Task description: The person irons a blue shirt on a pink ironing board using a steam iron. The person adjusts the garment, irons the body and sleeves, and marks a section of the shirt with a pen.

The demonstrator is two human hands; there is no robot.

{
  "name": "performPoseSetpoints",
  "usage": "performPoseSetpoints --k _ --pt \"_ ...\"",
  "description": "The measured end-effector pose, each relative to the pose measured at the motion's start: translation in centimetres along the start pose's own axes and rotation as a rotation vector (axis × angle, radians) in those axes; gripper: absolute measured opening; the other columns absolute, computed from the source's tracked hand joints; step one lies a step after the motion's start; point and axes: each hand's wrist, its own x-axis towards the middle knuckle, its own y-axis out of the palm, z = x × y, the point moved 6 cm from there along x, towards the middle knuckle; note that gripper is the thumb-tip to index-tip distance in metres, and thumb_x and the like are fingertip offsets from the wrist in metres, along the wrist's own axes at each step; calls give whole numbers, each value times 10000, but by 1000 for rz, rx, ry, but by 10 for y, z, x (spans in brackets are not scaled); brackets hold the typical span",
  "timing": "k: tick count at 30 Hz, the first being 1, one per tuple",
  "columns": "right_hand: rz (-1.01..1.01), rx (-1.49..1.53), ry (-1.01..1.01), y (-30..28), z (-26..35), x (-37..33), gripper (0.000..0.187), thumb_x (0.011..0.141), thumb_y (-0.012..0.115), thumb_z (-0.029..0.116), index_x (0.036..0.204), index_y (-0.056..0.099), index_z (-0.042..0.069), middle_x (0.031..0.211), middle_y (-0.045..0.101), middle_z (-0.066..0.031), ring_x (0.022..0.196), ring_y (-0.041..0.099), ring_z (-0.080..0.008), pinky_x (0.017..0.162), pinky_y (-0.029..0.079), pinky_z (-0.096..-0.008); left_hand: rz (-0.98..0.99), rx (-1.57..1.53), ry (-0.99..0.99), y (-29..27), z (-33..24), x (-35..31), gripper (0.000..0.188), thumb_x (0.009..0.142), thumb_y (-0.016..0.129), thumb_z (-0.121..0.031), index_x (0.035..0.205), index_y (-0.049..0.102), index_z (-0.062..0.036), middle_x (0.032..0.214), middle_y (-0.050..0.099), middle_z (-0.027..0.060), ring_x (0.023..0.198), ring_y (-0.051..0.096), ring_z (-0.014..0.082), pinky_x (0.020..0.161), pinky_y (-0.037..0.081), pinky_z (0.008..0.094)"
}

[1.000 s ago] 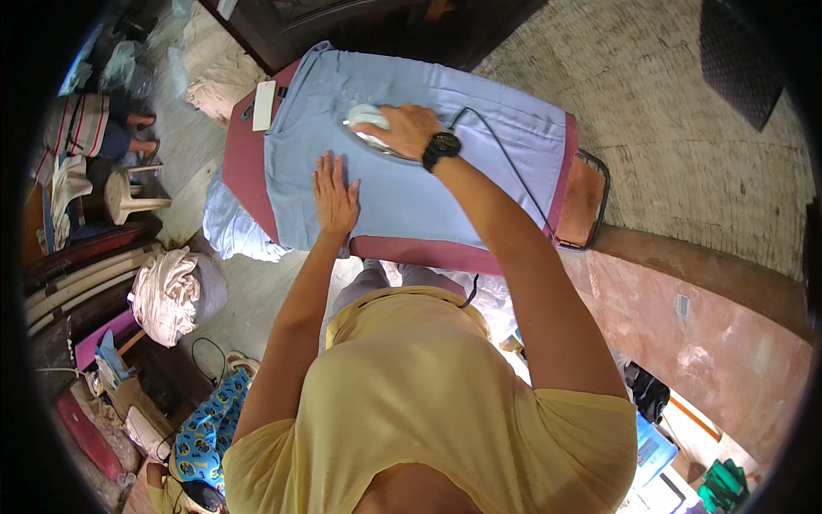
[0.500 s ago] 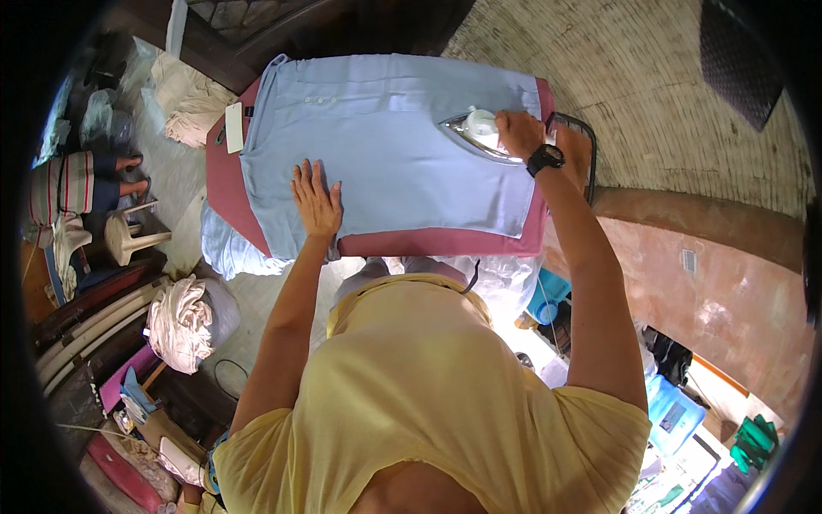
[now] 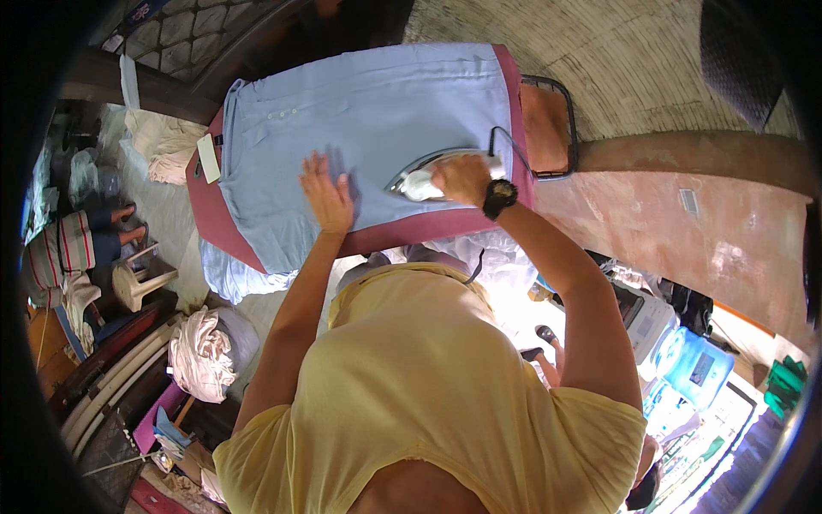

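Observation:
A light blue shirt (image 3: pixel 377 111) lies spread over a maroon ironing board (image 3: pixel 214 214). My left hand (image 3: pixel 327 195) presses flat on the shirt near the board's front edge, fingers apart. My right hand (image 3: pixel 462 178), with a black wristwatch, grips the handle of a silver and white iron (image 3: pixel 419 176) that rests on the shirt's lower right part. The iron's black cord (image 3: pixel 505 141) loops up toward the board's right end.
A wire iron rest (image 3: pixel 548 124) sits at the board's right end. A pile of cloth (image 3: pixel 201 355) and a small stool (image 3: pixel 141 278) lie on the floor at left, beside a seated person's legs (image 3: pixel 81 248). Blue containers (image 3: pixel 698 368) stand at right.
The iron has slid across the shirt, first from the upper left toward the right end, then down to the front edge. My left hand stayed flat on the cloth.

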Motion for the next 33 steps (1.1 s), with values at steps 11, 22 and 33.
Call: performPoseSetpoints --k 11,22,33 --pt "-230 186 682 -12 -82 -133 490 957 446 451 795 678 50 690 644 -223 673 638 -428 639 500 -518 520 72 457 73 -94 -33 571 955 514 -373 1479 351 -216 1573 238 45 1456 178 318 1155 174 569" --pt "-576 304 928 -35 -146 -68 527 858 674 484 925 605 -34 790 663 -250 767 657 -430 653 504 -486 557 108 441 70 -101 -29 586 944 539 -357 1479 346 -213 1571 244 52 1448 199 327 1150 187 570" --pt "-547 334 1010 -19 -171 -59 622 807 671 588 996 592 1 783 669 -261 795 658 -465 691 524 -553 593 113 434 73 -103 -28 581 945 528 -360 1477 352 -204 1571 241 68 1448 194 349 1143 198 582"
